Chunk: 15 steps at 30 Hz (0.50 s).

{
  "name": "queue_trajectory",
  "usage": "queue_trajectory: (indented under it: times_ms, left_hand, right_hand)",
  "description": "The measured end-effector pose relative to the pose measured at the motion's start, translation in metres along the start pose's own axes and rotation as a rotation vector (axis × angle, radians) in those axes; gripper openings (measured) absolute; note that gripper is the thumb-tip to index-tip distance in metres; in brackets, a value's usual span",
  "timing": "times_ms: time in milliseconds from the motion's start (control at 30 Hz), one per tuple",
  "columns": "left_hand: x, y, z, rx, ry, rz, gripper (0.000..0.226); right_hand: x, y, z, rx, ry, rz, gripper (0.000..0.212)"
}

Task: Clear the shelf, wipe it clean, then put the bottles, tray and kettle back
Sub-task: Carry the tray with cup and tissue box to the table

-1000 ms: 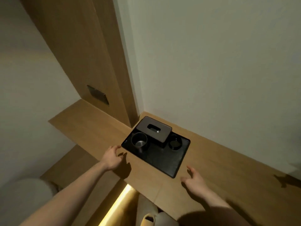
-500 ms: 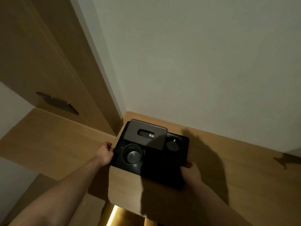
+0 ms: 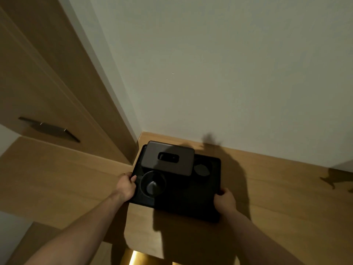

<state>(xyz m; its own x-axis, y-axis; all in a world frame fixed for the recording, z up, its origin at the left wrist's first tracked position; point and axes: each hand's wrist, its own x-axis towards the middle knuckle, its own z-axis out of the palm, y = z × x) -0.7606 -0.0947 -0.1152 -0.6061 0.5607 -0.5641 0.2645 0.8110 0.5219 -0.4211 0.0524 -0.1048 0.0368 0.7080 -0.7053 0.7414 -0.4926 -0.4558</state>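
Tray-wise, here's where it's at: the flat black rectangular tray (image 3: 183, 203) sits on the light wooden shelf (image 3: 277, 197), tucked near the corner where the pale wall (image 3: 229, 73) meets the wood panel. On the tray, toward the wall, there's a dark grey rectangular tissue box (image 3: 168, 159), plus a black round cup (image 3: 152, 185) on the side away from the wall and a small dark round dish (image 3: 201, 169) beside the box.

Left hand (image 3: 126, 185) is curled over the tray's left edge; right hand (image 3: 224, 199) grips the right edge near its front corner.

No bottles or kettle in sight, so I can't tell whether the wipe is done. Tray's long axis runs along the wall.
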Motion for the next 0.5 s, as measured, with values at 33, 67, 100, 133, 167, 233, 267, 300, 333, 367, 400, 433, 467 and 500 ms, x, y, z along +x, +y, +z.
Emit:
queue_trajectory:
  times_ms: [33,67,100,133,167,233,267,300,333,367,400,433,467,500]
  left_hand:
    - [0.0,-0.005,0.002,-0.007,0.018,0.007,0.022]
    - [0.0,-0.01,0.004,-0.017,0.029,0.009,0.022]
    - [-0.001,-0.013,0.007,-0.026,0.037,0.015,0.022]
    - [0.0,-0.017,0.01,-0.03,0.044,0.024,0.022]
    - [-0.003,-0.018,0.011,-0.036,0.057,0.037,0.022]
    - [-0.007,-0.015,0.013,-0.044,0.088,0.047,0.022]
    - [-0.011,-0.013,0.013,-0.044,0.099,0.05,0.023]
    - [-0.017,-0.01,0.012,-0.04,0.108,0.049,0.024]
    - [-0.025,-0.006,0.011,-0.038,0.112,0.05,0.025]
    - [-0.035,0.001,0.009,-0.035,0.115,0.057,0.027]
    - [-0.049,0.011,0.007,-0.033,0.118,0.068,0.028]
    - [-0.063,0.021,0.005,-0.035,0.123,0.088,0.029]
    - [-0.076,0.03,0.003,-0.038,0.126,0.103,0.03]
    - [-0.089,0.037,0.004,-0.037,0.121,0.114,0.032]
  right_hand:
    - [-0.003,0.0,0.0,0.014,0.009,-0.004,0.046]
    - [-0.004,0.001,0.0,0.024,0.017,-0.008,0.045]
    - [-0.006,0.002,-0.001,0.037,0.028,-0.011,0.045]
    - [-0.008,0.003,-0.002,0.039,0.045,-0.018,0.045]
    - [-0.011,0.004,-0.003,0.045,0.063,-0.023,0.045]
    - [-0.016,0.006,-0.008,0.06,0.093,-0.032,0.045]
    - [-0.021,0.007,-0.012,0.063,0.095,-0.033,0.044]
    - [-0.025,0.009,-0.016,0.067,0.095,-0.037,0.042]
    - [-0.029,0.011,-0.021,0.069,0.096,-0.047,0.04]
    - [-0.033,0.013,-0.026,0.073,0.093,-0.055,0.038]
    - [-0.038,0.017,-0.032,0.078,0.092,-0.064,0.037]
    - [-0.044,0.021,-0.038,0.084,0.087,-0.071,0.036]
    - [-0.049,0.026,-0.045,0.092,0.087,-0.076,0.036]
    - [-0.055,0.031,-0.052,0.099,0.086,-0.081,0.036]
